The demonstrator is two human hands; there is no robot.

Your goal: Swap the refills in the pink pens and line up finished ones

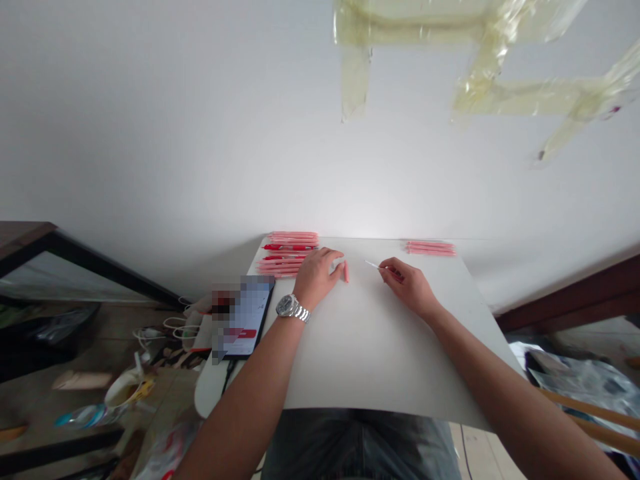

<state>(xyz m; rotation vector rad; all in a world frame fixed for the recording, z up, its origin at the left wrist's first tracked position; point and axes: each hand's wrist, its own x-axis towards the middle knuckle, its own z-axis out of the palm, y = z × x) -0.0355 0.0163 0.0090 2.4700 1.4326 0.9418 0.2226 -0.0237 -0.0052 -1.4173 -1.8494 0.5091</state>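
Note:
My left hand (pixel 320 270), with a metal watch on its wrist, is over the table beside a row of pink and red pens (pixel 293 238). Its thumb and forefinger are apart, and a short pink pen piece (pixel 346 272) is right at the thumb tip; whether they touch I cannot tell. In my right hand (pixel 407 285), closed in a pinch, is a pink pen (pixel 397 274) whose thin white refill (pixel 371 265) sticks out toward the left. The palm hides much of that pen.
A smaller group of pink pens (pixel 431 248) lies at the table's back right. A tablet (pixel 245 317) rests along the left edge of the white table (pixel 380 360). Behind is a wall with yellowish tape (pixel 425 30). Cables and a bottle (pixel 90 417) are on the left floor.

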